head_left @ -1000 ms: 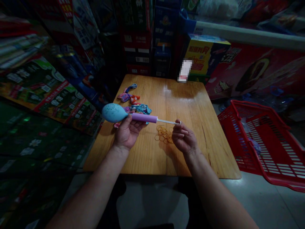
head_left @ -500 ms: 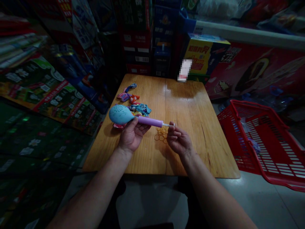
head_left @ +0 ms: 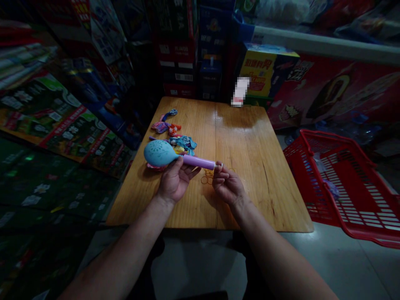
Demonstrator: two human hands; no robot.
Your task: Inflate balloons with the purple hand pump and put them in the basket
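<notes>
Right hand (head_left: 226, 183) closer to purple tube (head_left: 198, 162)

Seen from my station: pale blue balloon (head_left: 159, 153) speckled with darker dots; lilac handle (head_left: 198, 162); amber rubber bands (head_left: 206, 179); honey-grained wooden table (head_left: 250, 175); red lattice basket (head_left: 325, 135) with white-lit gaps.

Room over the right of the table (head_left: 259, 166), balloons (head_left: 170, 135) crowding the left, rubber bands (head_left: 208, 179) beside the right hand (head_left: 226, 183), red basket (head_left: 331, 183) beyond the edge

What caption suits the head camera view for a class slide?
Left hand grips a purple balloon pump with a blue balloon; right hand pinches its rod above rubber bands.
</notes>
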